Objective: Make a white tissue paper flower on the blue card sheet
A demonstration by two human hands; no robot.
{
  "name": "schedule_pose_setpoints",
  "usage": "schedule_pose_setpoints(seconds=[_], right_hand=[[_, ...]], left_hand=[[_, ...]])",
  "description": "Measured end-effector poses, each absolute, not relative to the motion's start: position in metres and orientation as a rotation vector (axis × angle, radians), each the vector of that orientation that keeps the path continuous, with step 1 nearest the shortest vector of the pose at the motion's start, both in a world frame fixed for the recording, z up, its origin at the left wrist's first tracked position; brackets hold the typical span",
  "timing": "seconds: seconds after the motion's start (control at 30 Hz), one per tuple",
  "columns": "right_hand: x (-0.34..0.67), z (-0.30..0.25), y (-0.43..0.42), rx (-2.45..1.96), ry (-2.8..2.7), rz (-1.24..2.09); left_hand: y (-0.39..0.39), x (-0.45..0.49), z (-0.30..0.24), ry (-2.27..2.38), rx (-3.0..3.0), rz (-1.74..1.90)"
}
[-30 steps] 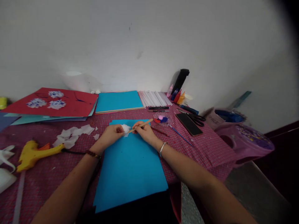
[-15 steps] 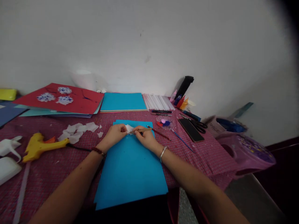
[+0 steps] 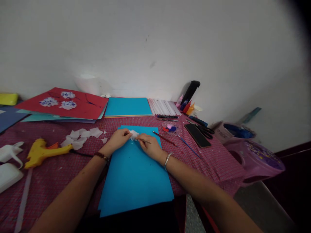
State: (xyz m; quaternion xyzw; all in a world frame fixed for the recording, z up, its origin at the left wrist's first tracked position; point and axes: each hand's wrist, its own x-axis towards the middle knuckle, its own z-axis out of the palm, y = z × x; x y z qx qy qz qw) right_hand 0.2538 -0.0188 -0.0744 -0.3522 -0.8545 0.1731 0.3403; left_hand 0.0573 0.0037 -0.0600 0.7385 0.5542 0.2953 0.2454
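The left hand point(image 3: 120, 138) is closing its thumb and forefinger on the left edge of one small, ruffled white tissue tuft point(image 3: 134, 135), its other fingers curling under. The right hand point(image 3: 151, 146) is gripping one thin brown stick point(image 3: 145, 141) between bunched fingertips, just beside the tuft's right edge; the stick's working end is hiding behind the fingers. The tuft is sitting near the far end of bright blue paper sheets point(image 3: 138, 181), at least two by their edges.

Clockwise from the tuft, one stack of blue-topped paper point(image 3: 128, 106) is lying at twelve o'clock. Four small plastic paint bottles point(image 3: 187, 106), pink, blue, red and orange, are standing at two. One dark red pencil point(image 3: 165, 138) and one black phone point(image 3: 198, 135) are lying at three. One yellow glue gun point(image 3: 43, 152) and torn white tissue pieces point(image 3: 79, 137), overlapping too much to count, are lying around nine. One red sheet point(image 3: 94, 111) is bearing three white-and-blue tissue blossoms point(image 3: 68, 105) at ten.
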Motion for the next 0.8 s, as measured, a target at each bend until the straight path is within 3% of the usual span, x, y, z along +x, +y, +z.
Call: schedule_pose_setpoints(seconds=[0.47,0.6,0.8], right_hand=[[0.248,-0.052,-0.035,-0.799,-2.775,-0.185],[0.251,-0.054,-0.034,-0.839,-2.683,-0.037],[0.258,-0.058,-0.027,-0.899,-2.16,0.537]], left_hand=[[0.005,0.058,-0.061,1.527,1.883,0.909],[0.004,0.058,-0.061,1.488,1.819,0.937],[0.001,0.056,-0.06,1.44,1.63,0.969]])
